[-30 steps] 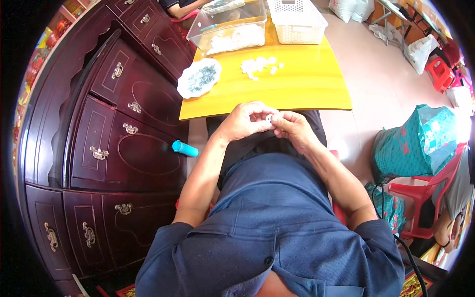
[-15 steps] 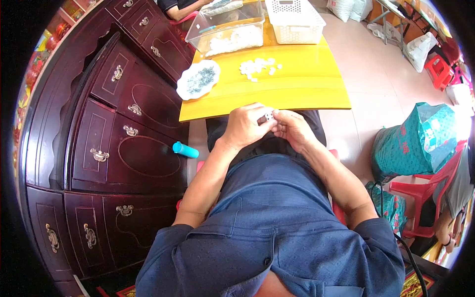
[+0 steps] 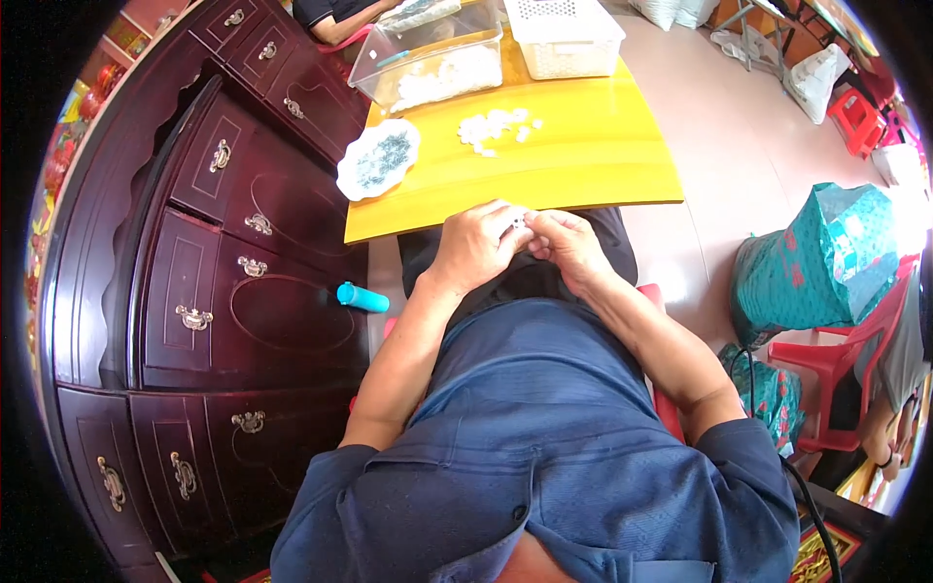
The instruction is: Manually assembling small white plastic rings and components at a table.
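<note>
Just in front of the table's near edge, my left hand (image 3: 472, 243) is closed on a small white piece (image 3: 518, 223) with dark holes, held between thumb and fingers. My right hand (image 3: 571, 249) meets it from the other side, its thumb and fingertips pinched together against the piece. Whatever those right fingertips hold is too small to make out. Loose white pieces (image 3: 489, 126) of similar colour lie in a group on the yellow table (image 3: 583, 155). To their left, a white scalloped plate (image 3: 350, 185) holds many small dark slivers.
Farther back stand a clear plastic bin (image 3: 374, 87) with white pieces and a white perforated basket (image 3: 573, 58). A dark wooden cabinet (image 3: 292, 311) lines the left, with a turquoise bottle (image 3: 362, 296) beside it. Right: a large teal bag (image 3: 802, 277) and red chair (image 3: 826, 364). Another person's arm (image 3: 350, 24) shows behind.
The view has shifted slightly, so the table and its contents sit a little higher and left. Both hands stay together at the small white piece, which shows slightly less between the fingers.
</note>
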`<state>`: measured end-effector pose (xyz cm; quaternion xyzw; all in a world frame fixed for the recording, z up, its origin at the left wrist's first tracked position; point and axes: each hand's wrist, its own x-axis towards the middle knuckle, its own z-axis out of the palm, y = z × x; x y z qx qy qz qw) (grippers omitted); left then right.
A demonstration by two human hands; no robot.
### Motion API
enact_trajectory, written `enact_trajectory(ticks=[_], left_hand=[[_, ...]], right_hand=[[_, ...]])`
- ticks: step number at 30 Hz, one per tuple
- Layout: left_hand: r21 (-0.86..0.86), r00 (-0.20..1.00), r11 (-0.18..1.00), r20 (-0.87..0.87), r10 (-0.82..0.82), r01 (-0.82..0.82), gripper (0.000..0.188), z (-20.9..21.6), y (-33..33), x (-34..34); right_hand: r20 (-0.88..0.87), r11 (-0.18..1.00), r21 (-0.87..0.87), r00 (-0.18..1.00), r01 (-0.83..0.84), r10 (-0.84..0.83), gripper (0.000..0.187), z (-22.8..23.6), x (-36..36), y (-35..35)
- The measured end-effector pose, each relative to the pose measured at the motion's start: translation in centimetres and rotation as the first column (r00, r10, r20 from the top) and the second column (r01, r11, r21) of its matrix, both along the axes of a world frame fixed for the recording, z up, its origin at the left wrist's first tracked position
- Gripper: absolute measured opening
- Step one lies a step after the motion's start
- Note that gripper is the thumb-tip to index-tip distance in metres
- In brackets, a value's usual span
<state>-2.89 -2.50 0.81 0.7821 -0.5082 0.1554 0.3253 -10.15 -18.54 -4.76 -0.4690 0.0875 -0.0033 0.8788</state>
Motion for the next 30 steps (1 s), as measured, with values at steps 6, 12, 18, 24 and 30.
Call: enact_trajectory(ticks=[6,12,18,24,30], left_hand=[[-0.018,1.000,1.000,0.004,-0.004,0.004,0.014,-0.4,-0.4,0.1],[-0.039,1.000,0.999,-0.014,-0.005,0.005,0.013,-0.5,-0.4,0.1],[-0.029,0.999,0.999,-0.033,-0.019,0.018,0.017,0.0,-0.6,0.5],[-0.087,1.000,0.996,0.006,-0.014,0.014,0.011,-0.8,-0.6,0.4],[-0.086,0.999,0.996,0.029,-0.020,0.022,0.012,-0.8,-0.8,0.6]], right_hand=[[0.012,0.996,-0.050,0.997,0.071,-0.071,0.021,-0.7,0.1,0.1],[0.046,0.994,-0.072,0.995,0.086,-0.083,0.021,-1.0,0.3,0.2],[0.029,0.989,-0.081,0.993,0.120,-0.118,0.020,-1.0,0.6,-0.1],[0.012,0.984,-0.125,0.992,0.124,-0.123,0.019,-0.3,0.4,0.2],[0.020,0.986,-0.113,0.993,0.120,-0.119,0.019,-0.4,0.4,-0.5]])
